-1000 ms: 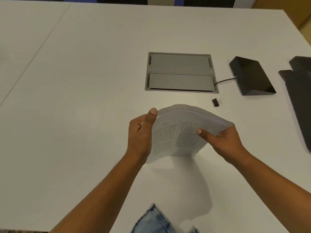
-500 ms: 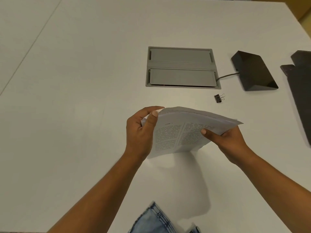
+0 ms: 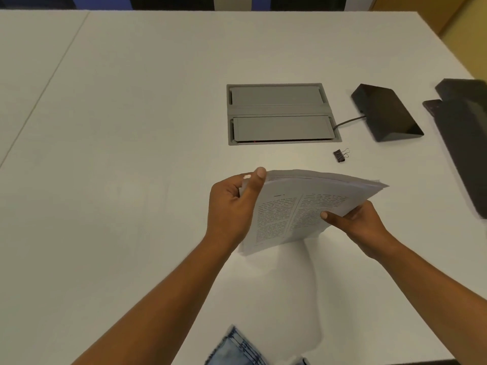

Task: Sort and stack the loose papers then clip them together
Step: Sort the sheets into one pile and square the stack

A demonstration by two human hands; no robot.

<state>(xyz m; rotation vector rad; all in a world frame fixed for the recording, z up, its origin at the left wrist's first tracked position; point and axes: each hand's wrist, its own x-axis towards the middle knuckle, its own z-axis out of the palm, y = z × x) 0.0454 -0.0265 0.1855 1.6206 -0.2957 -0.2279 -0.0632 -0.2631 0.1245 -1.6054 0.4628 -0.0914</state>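
A stack of printed papers [image 3: 297,209], text in two columns, is held tilted above the white table [image 3: 131,154], its lower edge near the surface. My left hand [image 3: 232,206] grips the stack's left edge, thumb on top. My right hand [image 3: 355,225] holds the right side, thumb pressed on the top sheet. The sheets' far edges fan slightly at the right corner. A small black binder clip [image 3: 340,155] lies on the table beyond the stack, to the right, untouched.
A grey cable hatch [image 3: 282,114] is set into the table behind the papers. A black wedge-shaped device [image 3: 386,113] with a cord sits right of it. Dark flat objects [image 3: 463,135] lie at the right edge. Blue denim [image 3: 237,349] shows at the bottom.
The stack has flattened and tipped farther toward the right, its right corner now extending past my right hand. Both hands kept their grip.
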